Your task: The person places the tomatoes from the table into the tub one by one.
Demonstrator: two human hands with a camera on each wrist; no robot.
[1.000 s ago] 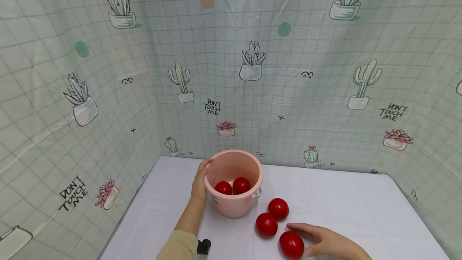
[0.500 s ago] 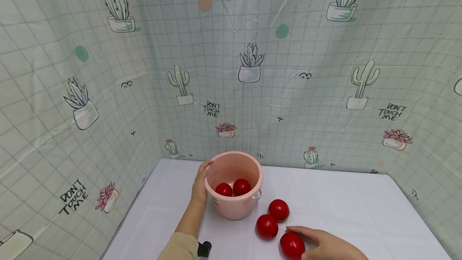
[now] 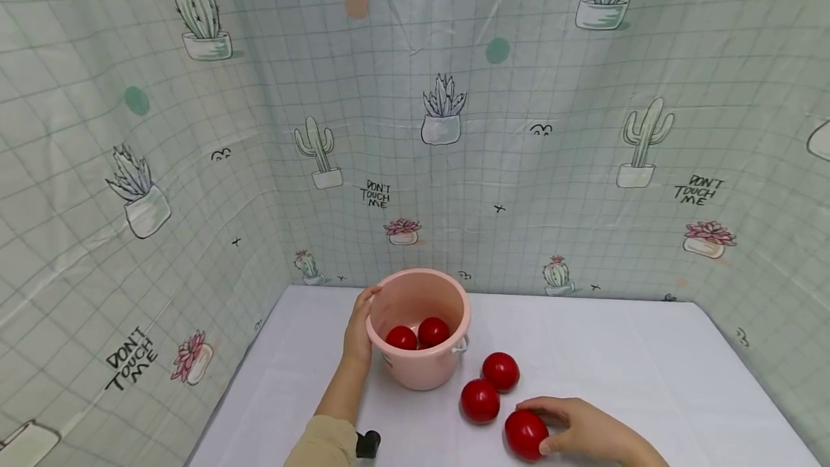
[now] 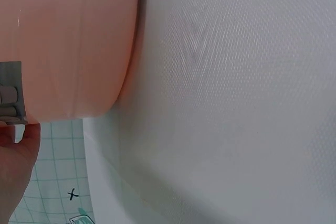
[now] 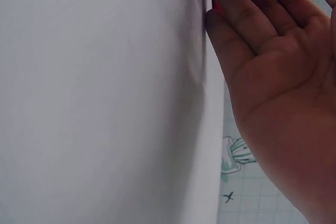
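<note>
1. My pink bucket (image 3: 421,373) stands upright on the white surface (image 3: 622,366), mouth facing up, and I take every place from it.
2. My left hand (image 3: 358,326) is at the bucket's left side, grasping it, with fingertips over the rim.
3. My right hand (image 3: 586,429) is right of the bucket and nearer to me, grasping a red ball (image 3: 524,435) between thumb (image 3: 556,443) and fingers (image 3: 547,403). I cannot tell whether the ball's underside has left the surface.
4. The relation that matters, as I judge it: this ball lies on the bucket side of my right palm, so the bucket is beyond it, farther from me and to the left. My right hand is the nearer one by far. The ball looks round, with no long axis to line up.
5. Two more balls sit between the held ball and the bucket: a middle ball (image 3: 480,401), just beside the held one, and a far ball (image 3: 501,372), right of the bucket. Those two look to be touching.
6. Inside the bucket, a left inner ball (image 3: 401,338) and a right inner ball (image 3: 433,332) lie side by side.
</note>
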